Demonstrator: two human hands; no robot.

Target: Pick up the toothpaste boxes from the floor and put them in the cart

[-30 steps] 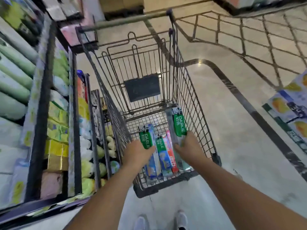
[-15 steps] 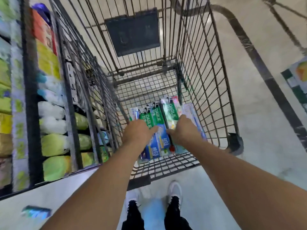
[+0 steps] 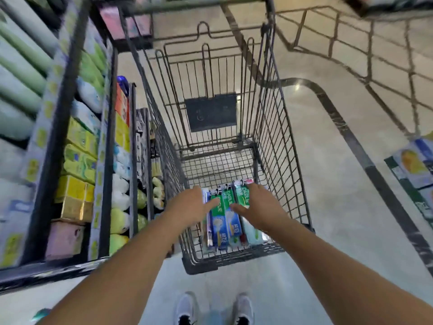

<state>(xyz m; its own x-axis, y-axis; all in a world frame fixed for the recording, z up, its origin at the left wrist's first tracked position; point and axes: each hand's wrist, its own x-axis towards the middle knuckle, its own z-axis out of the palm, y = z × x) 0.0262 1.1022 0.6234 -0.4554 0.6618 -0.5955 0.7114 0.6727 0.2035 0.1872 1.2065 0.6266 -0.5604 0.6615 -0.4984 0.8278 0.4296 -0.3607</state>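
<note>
Shelves of packaged goods are lining your left side. Your left hand is reaching into the cart, fingers straight and relaxed, touching the toothpaste boxes without gripping them. The boxes are lying side by side on the cart's bottom at its near end. Your right hand is resting on them likewise, fingers spread, gripping nothing.

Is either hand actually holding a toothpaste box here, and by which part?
No grip shows. Both the left hand and right hand have straight fingers over the toothpaste boxes lying in the cart.
</note>
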